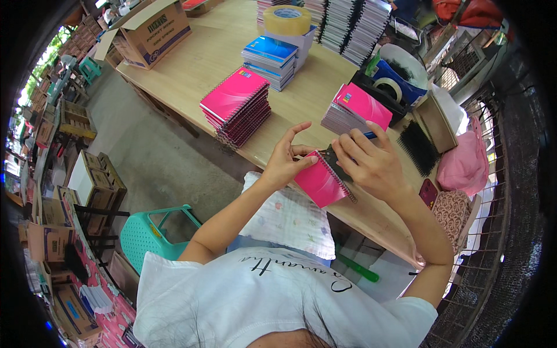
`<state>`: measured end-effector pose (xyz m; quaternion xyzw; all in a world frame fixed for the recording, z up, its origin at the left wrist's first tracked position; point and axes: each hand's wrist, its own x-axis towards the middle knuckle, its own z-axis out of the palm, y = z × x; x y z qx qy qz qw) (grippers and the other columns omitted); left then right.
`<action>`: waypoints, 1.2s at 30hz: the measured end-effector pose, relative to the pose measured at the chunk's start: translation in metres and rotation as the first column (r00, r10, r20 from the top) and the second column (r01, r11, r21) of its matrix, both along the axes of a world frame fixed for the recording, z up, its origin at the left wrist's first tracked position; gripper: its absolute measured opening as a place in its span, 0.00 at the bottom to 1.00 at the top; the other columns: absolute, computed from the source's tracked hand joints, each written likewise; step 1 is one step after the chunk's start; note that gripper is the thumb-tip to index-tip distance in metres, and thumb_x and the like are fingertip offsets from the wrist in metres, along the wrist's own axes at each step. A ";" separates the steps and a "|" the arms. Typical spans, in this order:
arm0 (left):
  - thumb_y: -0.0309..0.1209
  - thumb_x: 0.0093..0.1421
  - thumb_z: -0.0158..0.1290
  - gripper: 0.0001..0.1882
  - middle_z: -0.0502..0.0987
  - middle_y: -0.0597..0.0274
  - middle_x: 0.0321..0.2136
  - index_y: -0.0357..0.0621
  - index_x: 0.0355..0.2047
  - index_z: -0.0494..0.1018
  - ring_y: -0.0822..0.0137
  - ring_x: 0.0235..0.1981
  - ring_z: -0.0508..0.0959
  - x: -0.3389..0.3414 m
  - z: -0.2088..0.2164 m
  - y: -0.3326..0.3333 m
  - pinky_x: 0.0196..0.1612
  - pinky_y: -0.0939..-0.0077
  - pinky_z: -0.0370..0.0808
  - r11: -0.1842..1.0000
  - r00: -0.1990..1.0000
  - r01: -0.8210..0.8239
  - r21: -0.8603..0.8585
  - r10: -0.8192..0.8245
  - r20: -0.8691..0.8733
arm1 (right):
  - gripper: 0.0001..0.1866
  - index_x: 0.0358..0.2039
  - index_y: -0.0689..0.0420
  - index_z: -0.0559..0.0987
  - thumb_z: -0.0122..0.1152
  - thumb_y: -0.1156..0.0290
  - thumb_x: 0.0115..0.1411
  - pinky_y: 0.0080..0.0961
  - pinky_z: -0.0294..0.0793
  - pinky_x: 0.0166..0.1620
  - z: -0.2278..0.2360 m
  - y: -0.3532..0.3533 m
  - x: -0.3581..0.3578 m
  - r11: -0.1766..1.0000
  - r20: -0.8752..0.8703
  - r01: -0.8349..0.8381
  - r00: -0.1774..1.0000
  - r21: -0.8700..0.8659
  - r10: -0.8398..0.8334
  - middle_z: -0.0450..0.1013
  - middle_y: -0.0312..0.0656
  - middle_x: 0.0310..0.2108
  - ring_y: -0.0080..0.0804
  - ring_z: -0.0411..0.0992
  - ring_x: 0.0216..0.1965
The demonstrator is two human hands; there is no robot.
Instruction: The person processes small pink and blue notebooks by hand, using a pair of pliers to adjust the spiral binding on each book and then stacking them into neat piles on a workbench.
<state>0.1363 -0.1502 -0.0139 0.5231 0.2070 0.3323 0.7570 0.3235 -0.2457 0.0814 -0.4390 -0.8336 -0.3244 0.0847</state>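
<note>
Cardboard box (158, 36): at the tabletop's (209, 55) far left; dark lettering and a purple band printed on its sides.
Coil-bound stack (235, 98): pink covers; small multicoloured label on the top one.
White shirt (272, 304): dark script lettering across the cloth.
Left hand (282, 160): clamped on the pink notebook's upper-left end, thumb flat on the cover, index finger raised clear.
Pink notebook (319, 182): held at the tabletop's near edge; long axis and coiled edge slant from upper left to lower right; loose coil end past the lower-right corner.
Right hand (374, 165): fingers bent over a dark item (332, 155) beside the coil; grip partly hidden, cannot tell whether clamped.
Pink-topped stack (362, 104): beyond the right hand; small label on its cover.
</note>
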 end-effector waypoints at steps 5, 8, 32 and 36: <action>0.16 0.55 0.57 0.40 0.80 0.50 0.38 0.45 0.65 0.51 0.71 0.39 0.80 0.000 0.005 -0.001 0.40 0.81 0.78 0.995 0.996 -0.043 0.087 0.049 -0.070 | 0.19 0.41 0.59 0.79 0.66 0.64 0.49 0.39 0.70 0.46 -0.007 -0.006 -0.001 0.978 -0.125 0.100 0.984 -0.182 -0.124 0.73 0.38 0.37 0.35 0.73 0.40; 0.16 0.55 0.56 0.39 0.81 0.51 0.38 0.44 0.64 0.52 0.71 0.39 0.80 0.005 0.002 -0.012 0.40 0.80 0.78 0.975 0.990 -0.126 0.185 0.134 -0.032 | 0.17 0.41 0.60 0.80 0.64 0.63 0.54 0.36 0.72 0.39 -0.005 -0.017 -0.004 0.799 -0.489 0.102 0.742 -0.592 -0.458 0.74 0.43 0.35 0.40 0.74 0.37; 0.29 0.52 0.61 0.18 0.73 0.53 0.44 0.47 0.45 0.78 0.57 0.46 0.73 -0.091 0.077 0.093 0.52 0.61 0.69 0.070 0.182 -0.283 0.957 0.983 -0.019 | 0.40 0.59 0.65 0.65 0.68 0.54 0.51 0.50 0.57 0.61 -0.141 -0.040 -0.025 0.730 -0.698 0.571 0.344 -0.376 -0.628 0.54 0.59 0.62 0.56 0.55 0.62; 0.30 0.51 0.62 0.21 0.71 0.51 0.49 0.46 0.47 0.76 0.55 0.49 0.73 -0.018 0.084 0.054 0.50 0.63 0.71 0.212 0.701 -0.361 0.908 0.704 0.114 | 0.45 0.60 0.64 0.65 0.69 0.49 0.47 0.51 0.56 0.61 -0.151 -0.011 -0.028 0.580 -0.564 0.643 0.266 -0.500 -0.781 0.53 0.60 0.63 0.58 0.55 0.61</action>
